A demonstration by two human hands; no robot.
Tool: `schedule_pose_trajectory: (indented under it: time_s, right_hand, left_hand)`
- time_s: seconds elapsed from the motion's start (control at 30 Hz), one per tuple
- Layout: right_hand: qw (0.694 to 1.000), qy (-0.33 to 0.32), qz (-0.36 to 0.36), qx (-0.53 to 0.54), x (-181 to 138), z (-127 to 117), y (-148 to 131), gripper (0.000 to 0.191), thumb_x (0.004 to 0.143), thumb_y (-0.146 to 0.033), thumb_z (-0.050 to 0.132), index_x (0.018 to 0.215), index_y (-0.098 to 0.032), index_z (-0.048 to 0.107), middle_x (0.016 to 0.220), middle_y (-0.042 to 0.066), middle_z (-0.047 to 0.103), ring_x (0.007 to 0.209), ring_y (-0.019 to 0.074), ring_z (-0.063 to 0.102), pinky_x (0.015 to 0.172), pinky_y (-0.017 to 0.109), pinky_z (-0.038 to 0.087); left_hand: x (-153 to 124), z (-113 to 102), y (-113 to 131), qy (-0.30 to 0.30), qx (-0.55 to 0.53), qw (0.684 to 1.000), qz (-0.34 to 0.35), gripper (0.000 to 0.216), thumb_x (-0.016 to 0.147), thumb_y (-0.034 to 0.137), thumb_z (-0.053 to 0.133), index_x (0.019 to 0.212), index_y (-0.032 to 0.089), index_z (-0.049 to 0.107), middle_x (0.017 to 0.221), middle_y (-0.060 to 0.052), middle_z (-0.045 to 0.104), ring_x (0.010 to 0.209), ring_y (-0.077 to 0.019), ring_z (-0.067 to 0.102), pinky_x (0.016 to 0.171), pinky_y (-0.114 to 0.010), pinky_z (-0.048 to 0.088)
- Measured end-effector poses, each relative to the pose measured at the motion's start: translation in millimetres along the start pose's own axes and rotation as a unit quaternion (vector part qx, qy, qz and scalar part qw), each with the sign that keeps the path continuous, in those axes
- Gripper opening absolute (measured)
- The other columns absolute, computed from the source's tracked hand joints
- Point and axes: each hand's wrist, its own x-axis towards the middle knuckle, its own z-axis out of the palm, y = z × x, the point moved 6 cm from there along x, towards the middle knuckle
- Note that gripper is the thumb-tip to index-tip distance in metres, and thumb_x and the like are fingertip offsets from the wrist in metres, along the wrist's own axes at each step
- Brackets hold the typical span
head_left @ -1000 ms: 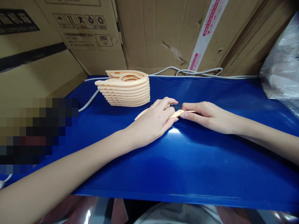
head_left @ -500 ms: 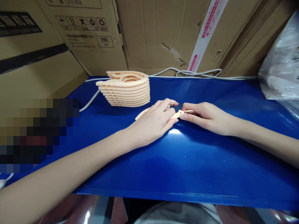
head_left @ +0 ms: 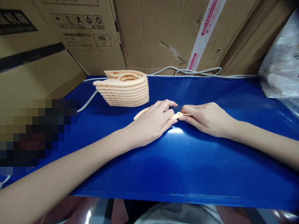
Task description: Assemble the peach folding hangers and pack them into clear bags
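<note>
My left hand (head_left: 153,124) lies over a cream plastic folding hanger (head_left: 140,113) on the blue table, its fingers wrapped over the piece and hiding most of it. The hanger's end with a small hole (head_left: 179,114) sticks out past the left thumb. Close by on the right, my right hand (head_left: 207,119) pinches a thin cream part, probably the hanger's hook, between thumb and bent forefinger. Only slivers of that part show. Behind the left hand stands a neat stack of matching cream hangers (head_left: 123,90), nested one on another.
Cardboard boxes (head_left: 149,34) rise along the back and left of the blue table (head_left: 175,174). A white cable (head_left: 198,72) runs along the rear edge. Clear plastic wrapping (head_left: 280,68) bulges in at the right. A pixelated patch covers the left side.
My right hand has tipped slightly, lowering the thin part it pinches nearly flat against the hanger's end. The left hand keeps its hold; the whole view has shifted a little.
</note>
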Motion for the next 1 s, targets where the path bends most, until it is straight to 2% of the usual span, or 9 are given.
schedule_pose_trajectory:
  time_s: [0.23, 0.33, 0.5, 0.67, 1.0]
  right_hand:
    - [0.994, 0.043, -0.016, -0.097, -3, -6, -8, 0.050, 0.104, -0.049, 0.019, 0.079, -0.020, 0.052, 0.071, 0.005, 0.061, 0.063, 0.0182, 0.060, 0.054, 0.030, 0.029]
    - [0.993, 0.047, -0.014, -0.105, -3, -6, -8, 0.050, 0.104, -0.048, 0.019, 0.080, -0.020, 0.052, 0.073, 0.005, 0.061, 0.064, 0.0182, 0.060, 0.054, 0.029, 0.029]
    - [1.000, 0.008, 0.010, 0.016, -1, -1, 0, 0.046, 0.102, -0.053, 0.023, 0.083, -0.021, 0.049, 0.073, 0.003, 0.061, 0.063, 0.0169, 0.059, 0.055, 0.028, 0.031]
    - [0.992, -0.032, 0.043, 0.118, 2, 0, 6, 0.041, 0.101, -0.054, 0.030, 0.080, -0.022, 0.046, 0.066, -0.001, 0.054, 0.058, 0.0155, 0.051, 0.057, 0.029, 0.030]
    - [0.969, -0.042, 0.065, 0.236, 3, -2, 12, 0.038, 0.096, -0.057, 0.043, 0.081, -0.023, 0.044, 0.071, -0.002, 0.049, 0.064, 0.0149, 0.045, 0.059, 0.028, 0.034]
  left_hand:
    - [0, -3, 0, 0.000, -0.016, 1.000, -0.003, 0.030, 0.104, 0.031, 0.035, 0.102, 0.015, 0.061, 0.139, -0.012, 0.049, 0.125, -0.0254, 0.048, 0.107, -0.045, 0.042]
    - [0, -3, -1, -0.002, -0.021, 1.000, -0.004, 0.030, 0.104, 0.031, 0.035, 0.102, 0.016, 0.062, 0.138, -0.011, 0.049, 0.125, -0.0250, 0.048, 0.106, -0.046, 0.043]
    - [1, -2, -2, 0.004, -0.019, 1.000, -0.007, 0.028, 0.104, 0.030, 0.038, 0.099, 0.015, 0.061, 0.139, -0.013, 0.048, 0.124, -0.0258, 0.049, 0.105, -0.046, 0.044]
    - [1, -4, -1, 0.026, -0.008, 1.000, -0.003, 0.025, 0.103, 0.027, 0.039, 0.102, 0.014, 0.060, 0.138, -0.013, 0.049, 0.121, -0.0248, 0.052, 0.107, -0.044, 0.042]
    - [1, -4, -1, 0.034, -0.024, 0.999, -0.014, 0.023, 0.103, 0.028, 0.040, 0.102, 0.014, 0.059, 0.138, -0.013, 0.050, 0.116, -0.0243, 0.057, 0.101, -0.043, 0.047]
